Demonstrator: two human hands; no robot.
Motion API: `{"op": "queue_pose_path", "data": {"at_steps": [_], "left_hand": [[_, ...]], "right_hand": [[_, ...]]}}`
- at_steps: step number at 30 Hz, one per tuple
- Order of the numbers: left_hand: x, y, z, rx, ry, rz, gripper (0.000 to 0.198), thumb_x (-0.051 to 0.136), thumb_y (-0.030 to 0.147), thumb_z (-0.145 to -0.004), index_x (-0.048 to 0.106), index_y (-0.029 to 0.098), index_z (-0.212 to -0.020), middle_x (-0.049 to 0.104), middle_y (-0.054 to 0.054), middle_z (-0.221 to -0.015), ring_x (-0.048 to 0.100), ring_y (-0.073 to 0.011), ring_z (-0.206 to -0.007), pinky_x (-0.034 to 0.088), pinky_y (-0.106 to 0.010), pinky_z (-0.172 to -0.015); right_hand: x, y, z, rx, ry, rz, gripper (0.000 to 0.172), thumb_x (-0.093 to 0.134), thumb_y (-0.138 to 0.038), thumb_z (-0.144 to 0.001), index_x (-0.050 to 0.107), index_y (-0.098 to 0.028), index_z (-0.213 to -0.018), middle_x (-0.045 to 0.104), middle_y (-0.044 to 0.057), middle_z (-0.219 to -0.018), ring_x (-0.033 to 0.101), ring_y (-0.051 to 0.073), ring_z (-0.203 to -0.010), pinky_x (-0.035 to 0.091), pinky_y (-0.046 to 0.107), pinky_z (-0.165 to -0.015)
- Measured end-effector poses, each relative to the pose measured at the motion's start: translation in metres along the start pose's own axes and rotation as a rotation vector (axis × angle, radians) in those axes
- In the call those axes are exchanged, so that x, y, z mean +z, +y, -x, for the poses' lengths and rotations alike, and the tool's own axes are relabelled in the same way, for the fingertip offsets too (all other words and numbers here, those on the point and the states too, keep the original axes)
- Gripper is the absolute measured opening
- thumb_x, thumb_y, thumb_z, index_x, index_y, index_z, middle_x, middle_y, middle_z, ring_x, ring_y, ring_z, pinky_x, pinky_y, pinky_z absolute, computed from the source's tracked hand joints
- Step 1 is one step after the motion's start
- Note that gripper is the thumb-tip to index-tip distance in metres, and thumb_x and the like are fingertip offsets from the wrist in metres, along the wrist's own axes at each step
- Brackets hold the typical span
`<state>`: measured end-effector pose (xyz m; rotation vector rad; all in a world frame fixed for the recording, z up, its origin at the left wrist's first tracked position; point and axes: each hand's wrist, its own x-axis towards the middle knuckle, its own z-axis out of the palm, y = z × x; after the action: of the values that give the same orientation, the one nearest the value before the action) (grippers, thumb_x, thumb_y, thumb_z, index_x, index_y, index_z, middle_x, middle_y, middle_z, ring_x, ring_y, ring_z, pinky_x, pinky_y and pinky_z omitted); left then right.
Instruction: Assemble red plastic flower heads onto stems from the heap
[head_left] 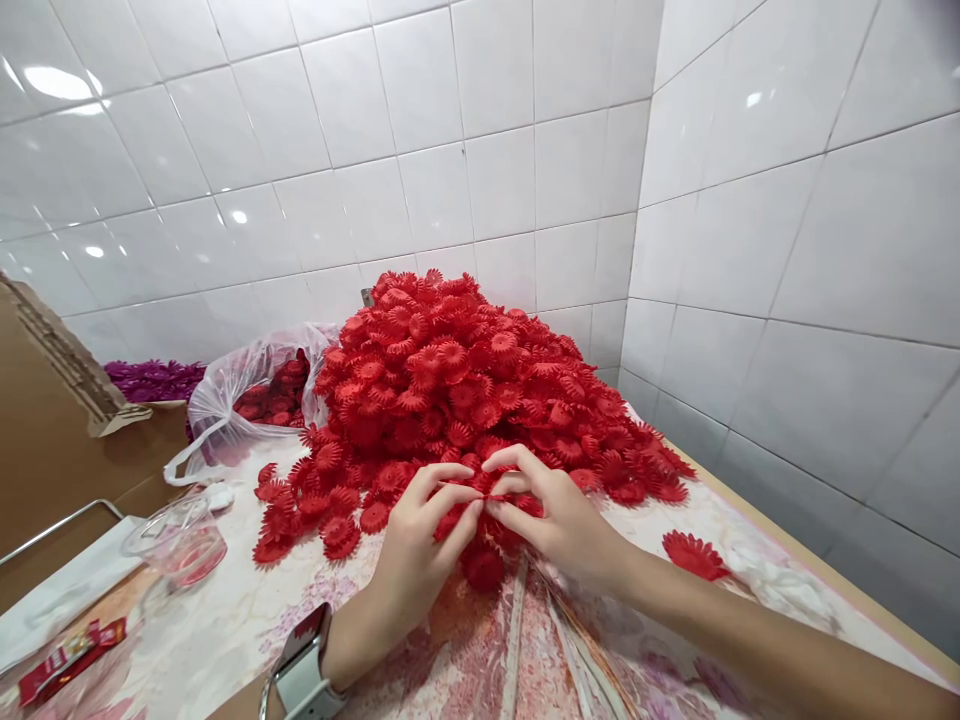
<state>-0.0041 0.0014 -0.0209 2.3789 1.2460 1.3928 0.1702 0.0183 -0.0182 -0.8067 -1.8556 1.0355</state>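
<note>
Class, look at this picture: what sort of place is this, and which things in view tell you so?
Probably a small craft workspace, perhaps in a home; the picture cannot settle which. The signs are the large pile of red artificial flowers on the table, the plastic bag holding more, and the cardboard box.

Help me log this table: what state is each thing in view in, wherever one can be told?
Left hand: fingers bent, grip unclear
Right hand: fingers bent, grip unclear
Red flower pieces: loosely heaped
Single red piece: lying apart
Plastic bag: open, red pieces inside
Plastic cup: uncovered
Watch: strapped on left wrist, screen dark
Cardboard: edge ragged
Red packet: sealed or opened unclear
Purple pieces: heaped
</note>
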Motion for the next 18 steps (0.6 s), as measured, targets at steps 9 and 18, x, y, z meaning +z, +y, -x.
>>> {"op": "queue_pose_path", "data": {"at_steps": [9,18], "left_hand": [[-0.004,0.009,0.000,-0.112,-0.122,0.156,0.008,0.063,0.023,-0.082,0.069,0.020,-0.077,0.066,-0.001,-0.078,0.063,-0.0155,-0.075,0.046,-0.025,-0.071],[-0.003,0.005,-0.005,-0.346,-0.077,0.237,0.013,0.062,0.028,-0.080,0.069,0.020,-0.073,0.070,-0.001,-0.076,0.063,-0.0177,-0.073,0.046,-0.027,-0.071]], "right_hand": [[-0.001,-0.002,0.000,0.142,0.069,-0.197,0.022,0.061,-0.035,-0.080,0.048,-0.023,-0.092,0.035,-0.011,-0.054,0.033,0.011,-0.053,0.025,0.025,-0.054],[0.002,0.001,-0.001,0.121,-0.038,-0.326,0.031,0.062,-0.043,-0.080,0.048,-0.024,-0.100,0.051,-0.005,-0.071,0.050,0.015,-0.069,0.038,0.029,-0.068]]}}
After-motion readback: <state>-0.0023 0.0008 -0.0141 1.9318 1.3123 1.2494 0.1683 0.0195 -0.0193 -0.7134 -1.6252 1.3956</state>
